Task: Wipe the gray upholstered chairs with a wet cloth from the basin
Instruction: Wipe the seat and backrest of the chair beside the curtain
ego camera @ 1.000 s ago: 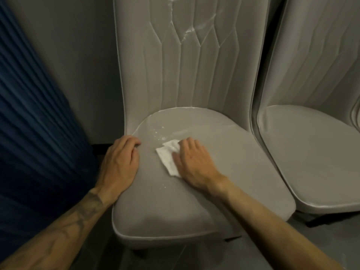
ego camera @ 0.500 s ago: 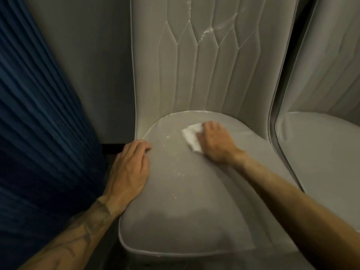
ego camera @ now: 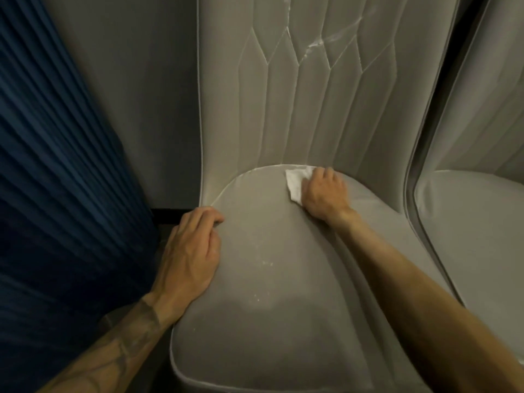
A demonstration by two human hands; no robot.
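From the head view, the right hand (ego camera: 324,192) has slid the white cloth (ego camera: 296,182) from the middle of the chair seat (ego camera: 269,321) to its back edge, where the seat meets the quilted backrest (ego camera: 283,114). Its fingers are bent over the cloth, pressing it into the seam. The left hand (ego camera: 190,251) stays flat and relaxed on the seat's left edge, holding nothing. White specks (ego camera: 266,262) lie along the seat's middle and white streaks (ego camera: 314,45) mark the backrest, so this chair likely needs more passes. The second chair (ego camera: 476,222) stands just beside it on the right. No basin is in view.
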